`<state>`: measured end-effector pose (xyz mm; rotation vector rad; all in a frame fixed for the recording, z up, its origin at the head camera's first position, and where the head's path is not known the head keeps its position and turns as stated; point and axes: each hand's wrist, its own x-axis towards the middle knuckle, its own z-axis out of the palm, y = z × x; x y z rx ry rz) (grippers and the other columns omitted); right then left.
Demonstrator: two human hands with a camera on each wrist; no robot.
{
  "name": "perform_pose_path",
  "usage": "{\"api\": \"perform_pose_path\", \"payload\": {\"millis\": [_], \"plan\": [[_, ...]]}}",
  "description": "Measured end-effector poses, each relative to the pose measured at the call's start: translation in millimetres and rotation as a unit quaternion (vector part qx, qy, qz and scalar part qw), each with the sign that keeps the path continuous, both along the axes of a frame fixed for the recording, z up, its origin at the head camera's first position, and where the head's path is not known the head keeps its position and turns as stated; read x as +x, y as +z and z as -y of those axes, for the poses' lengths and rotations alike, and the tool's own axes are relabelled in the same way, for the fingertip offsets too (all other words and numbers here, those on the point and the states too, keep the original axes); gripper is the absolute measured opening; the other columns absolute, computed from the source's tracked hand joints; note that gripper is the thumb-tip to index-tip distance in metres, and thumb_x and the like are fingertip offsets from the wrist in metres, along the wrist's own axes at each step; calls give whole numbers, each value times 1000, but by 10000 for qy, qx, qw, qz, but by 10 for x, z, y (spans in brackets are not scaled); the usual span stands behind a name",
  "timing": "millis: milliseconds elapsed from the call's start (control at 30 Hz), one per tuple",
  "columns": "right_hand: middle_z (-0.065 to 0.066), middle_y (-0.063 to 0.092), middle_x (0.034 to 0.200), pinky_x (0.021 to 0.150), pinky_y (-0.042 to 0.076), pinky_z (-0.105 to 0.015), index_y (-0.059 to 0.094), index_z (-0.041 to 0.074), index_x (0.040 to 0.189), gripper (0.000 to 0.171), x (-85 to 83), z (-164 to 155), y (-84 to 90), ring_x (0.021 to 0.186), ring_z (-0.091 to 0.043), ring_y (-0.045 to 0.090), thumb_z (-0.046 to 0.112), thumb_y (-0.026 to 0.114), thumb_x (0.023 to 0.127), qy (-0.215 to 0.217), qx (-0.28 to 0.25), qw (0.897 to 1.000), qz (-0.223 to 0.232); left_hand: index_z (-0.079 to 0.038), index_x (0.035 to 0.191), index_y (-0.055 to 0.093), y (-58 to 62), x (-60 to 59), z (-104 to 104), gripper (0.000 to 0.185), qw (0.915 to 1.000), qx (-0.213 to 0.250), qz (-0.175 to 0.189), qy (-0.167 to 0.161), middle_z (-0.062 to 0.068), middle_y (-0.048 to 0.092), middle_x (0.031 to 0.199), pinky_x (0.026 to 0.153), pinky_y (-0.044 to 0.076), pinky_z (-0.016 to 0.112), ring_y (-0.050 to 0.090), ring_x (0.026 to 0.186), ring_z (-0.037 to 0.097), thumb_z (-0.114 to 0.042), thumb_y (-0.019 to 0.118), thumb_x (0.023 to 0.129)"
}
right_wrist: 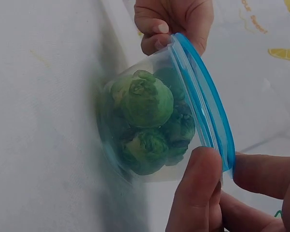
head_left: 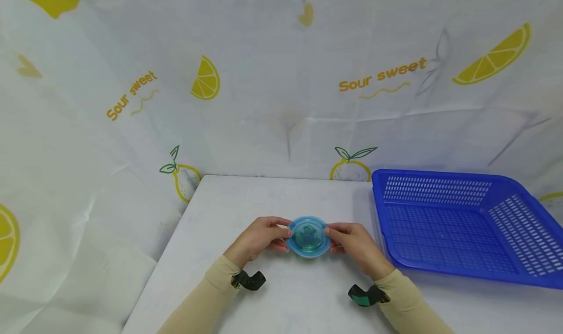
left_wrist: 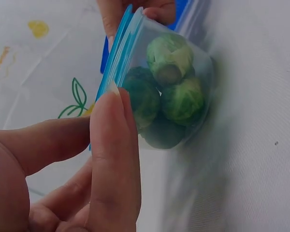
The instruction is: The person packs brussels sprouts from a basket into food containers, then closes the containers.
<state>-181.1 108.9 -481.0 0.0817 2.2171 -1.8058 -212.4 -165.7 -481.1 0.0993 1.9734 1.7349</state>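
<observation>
Fingers of the left hand and right hand are pinching opposite rims of a small tub of sprouts, which is sitting on the table. Its blue lid is seemingly being pressed on or pried off; next likely needs a firm, even grip.

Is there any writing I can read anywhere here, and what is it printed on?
"Sour sweet" on the backdrop cloth, upper right, beside a lemon slice.
"Sour sweet" again on the cloth, at the left, slanted.
Orange marks on the cloth in the right wrist view: too blurred to read.
Container, basket, table: no text seen.
</observation>
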Motion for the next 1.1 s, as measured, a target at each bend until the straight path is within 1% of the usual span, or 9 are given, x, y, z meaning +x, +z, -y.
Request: {"api": "perform_pose_path", "payload": {"millis": [233, 500, 767, 900, 1100], "plan": [[-3, 70, 87, 71, 64, -23, 65, -13, 138, 43, -3, 14, -25, 78, -13, 67, 17, 66, 107, -47, -111, 9998, 175, -2, 144, 67, -37, -14, 28, 46, 9997, 193, 105, -112, 7, 71, 100, 77, 69, 30, 75, 78, 14, -15, 76, 101], [-7, 73, 94, 69, 65, -24, 58, -16, 145, 49, -11, 11, -13, 74, -14, 70, 17, 64, 109, 151, -325, 9991, 243, -2, 146, 66, -67, -30, 47, 48, 9994, 283, 103, -139, 7, 72, 100, 76, 69, 28, 75, 78, 13, -14, 77, 100], [-2, 73, 85, 67, 64, -22, 58, -16, 145, 47, -22, 0, -23, 70, -11, 69, 14, 63, 108, 269, -523, 9982, 78, -3, 146, 67, -97, -41, 44, 49, 9995, 296, 27, -142, 7, 72, 98, 73, 68, 25, 74, 77, 11, -14, 77, 100], [0, 73, 82, 66, 63, -22, 59, -17, 143, 46, -27, -4, -30, 67, -9, 69, 12, 64, 108, 244, -611, 9978, -14, -2, 146, 67, -95, -44, 33, 48, 9995, 295, -19, -143, 7, 73, 97, 72, 67, 24, 74, 75, 11, -13, 77, 100], [1, 73, 79, 64, 63, -21, 60, -17, 143, 45, -37, -13, -48, 65, -9, 69, 10, 64, 107, 173, -638, 9978, -56, -1, 143, 69, -100, -42, 9, 47, 9994, 331, -44, -51, 6, 74, 93, 69, 67, 23, 73, 71, 10, -11, 77, 98]]}}
